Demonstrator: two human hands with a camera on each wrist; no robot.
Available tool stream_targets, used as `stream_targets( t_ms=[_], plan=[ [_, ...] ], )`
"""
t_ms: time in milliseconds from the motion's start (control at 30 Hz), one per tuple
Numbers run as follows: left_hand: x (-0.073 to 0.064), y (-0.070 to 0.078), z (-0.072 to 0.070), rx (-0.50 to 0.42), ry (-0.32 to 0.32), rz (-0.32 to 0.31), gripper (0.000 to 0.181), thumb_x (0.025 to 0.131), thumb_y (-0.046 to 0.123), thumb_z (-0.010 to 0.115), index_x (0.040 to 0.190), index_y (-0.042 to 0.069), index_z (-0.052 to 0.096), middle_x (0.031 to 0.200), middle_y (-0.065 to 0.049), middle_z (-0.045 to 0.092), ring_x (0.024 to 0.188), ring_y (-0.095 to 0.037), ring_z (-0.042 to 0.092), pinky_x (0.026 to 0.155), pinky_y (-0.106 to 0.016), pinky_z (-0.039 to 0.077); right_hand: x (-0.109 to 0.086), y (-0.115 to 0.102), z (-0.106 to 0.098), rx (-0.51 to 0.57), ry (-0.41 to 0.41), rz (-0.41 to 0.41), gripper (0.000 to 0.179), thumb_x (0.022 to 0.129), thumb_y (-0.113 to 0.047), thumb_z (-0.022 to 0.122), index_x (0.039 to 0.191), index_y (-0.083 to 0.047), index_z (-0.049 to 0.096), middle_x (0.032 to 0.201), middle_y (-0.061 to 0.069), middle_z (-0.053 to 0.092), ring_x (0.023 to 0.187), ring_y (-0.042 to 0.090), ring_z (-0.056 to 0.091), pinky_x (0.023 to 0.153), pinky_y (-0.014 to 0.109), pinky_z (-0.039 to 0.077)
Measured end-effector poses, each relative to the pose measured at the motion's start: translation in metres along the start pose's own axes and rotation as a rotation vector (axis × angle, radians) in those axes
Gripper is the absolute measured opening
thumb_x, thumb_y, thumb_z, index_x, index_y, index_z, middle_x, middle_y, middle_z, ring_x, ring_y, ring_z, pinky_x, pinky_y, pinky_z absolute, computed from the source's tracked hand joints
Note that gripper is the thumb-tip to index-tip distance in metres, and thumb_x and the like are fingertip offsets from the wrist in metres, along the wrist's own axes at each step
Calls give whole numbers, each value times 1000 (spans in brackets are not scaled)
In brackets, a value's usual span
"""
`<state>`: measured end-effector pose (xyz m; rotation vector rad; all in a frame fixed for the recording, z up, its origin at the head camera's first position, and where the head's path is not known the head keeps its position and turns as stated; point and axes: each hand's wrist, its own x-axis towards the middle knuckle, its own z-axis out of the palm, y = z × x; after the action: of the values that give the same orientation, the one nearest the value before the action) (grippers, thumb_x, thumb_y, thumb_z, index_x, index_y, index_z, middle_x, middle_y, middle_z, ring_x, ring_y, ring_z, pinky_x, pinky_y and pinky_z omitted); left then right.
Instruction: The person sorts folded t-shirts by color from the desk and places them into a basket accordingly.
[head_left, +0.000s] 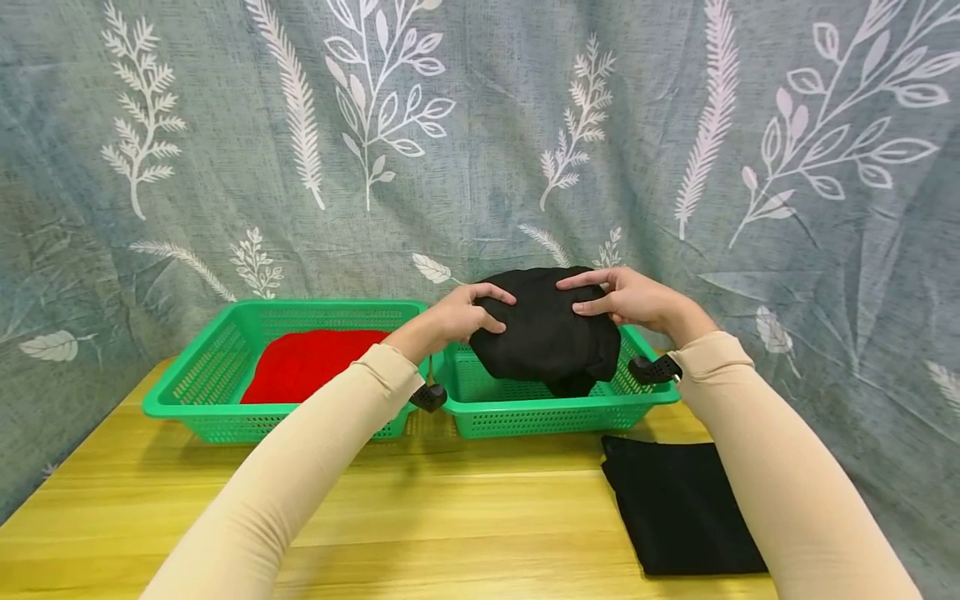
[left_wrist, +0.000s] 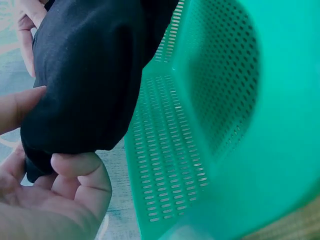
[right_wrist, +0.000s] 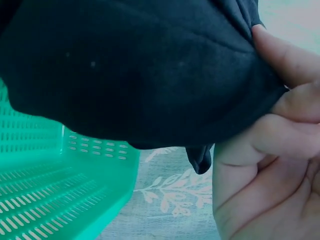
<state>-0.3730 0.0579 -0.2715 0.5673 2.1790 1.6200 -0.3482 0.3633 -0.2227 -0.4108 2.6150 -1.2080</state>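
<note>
Both hands hold a bunched black cloth [head_left: 543, 333] over the right green basket [head_left: 555, 410]. My left hand [head_left: 457, 315] grips its left side, thumb and fingers around the edge; in the left wrist view the thumb [left_wrist: 75, 164] presses the fabric's lower end. On the opposite side, my right hand [head_left: 637, 302] pinches the cloth, and the right wrist view shows its curled fingers [right_wrist: 295, 135] at the fabric's edge. A loose flap of the cloth hangs low inside the basket's outline. Part of the basket's floor is hidden behind the cloth.
To the left stands another green basket [head_left: 195, 410] with red cloth [head_left: 307, 362] in it. A folded black cloth [head_left: 686, 508] lies at the right on the wooden table [head_left: 450, 525]. A leaf-patterned curtain [head_left: 480, 150] hangs close behind the baskets.
</note>
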Motion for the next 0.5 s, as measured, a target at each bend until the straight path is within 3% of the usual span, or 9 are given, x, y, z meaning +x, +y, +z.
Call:
stream_targets(
  t_ms=[133, 267, 400, 500],
  plan=[
    [1, -7, 3, 27, 6, -6, 46, 98, 1, 71, 140, 20, 67, 144, -12, 61, 74, -16, 54, 64, -29, 43, 1, 7, 6, 7, -8, 8, 55, 106, -21, 70, 159, -20, 55, 54, -9, 26, 48, 11, 26, 58, 28, 33],
    [-1, -12, 5, 43, -8, -65, 45, 100, 2, 69, 141, 19, 64, 148, -13, 57, 82, -19, 57, 67, -30, 45, 1, 14, 11, -43, -33, 30, 58, 107, -22, 68, 162, -20, 50, 61, -8, 31, 51, 11, 29, 58, 28, 35],
    [-9, -11, 2, 175, -50, -155, 49, 105, 8, 66, 151, 17, 55, 152, -16, 54, 94, -24, 60, 69, -31, 46, -2, 22, 12, -143, -85, 119, 63, 109, -23, 64, 166, -13, 40, 61, -6, 43, 52, 10, 37, 56, 28, 37],
    [-16, -8, -1, 260, -70, -168, 49, 107, 10, 64, 154, 16, 51, 148, -17, 56, 87, -23, 58, 66, -31, 42, -6, 27, 12, -200, -105, 166, 63, 111, -24, 61, 166, -7, 37, 61, -4, 50, 52, 10, 41, 55, 28, 38]
  ],
)
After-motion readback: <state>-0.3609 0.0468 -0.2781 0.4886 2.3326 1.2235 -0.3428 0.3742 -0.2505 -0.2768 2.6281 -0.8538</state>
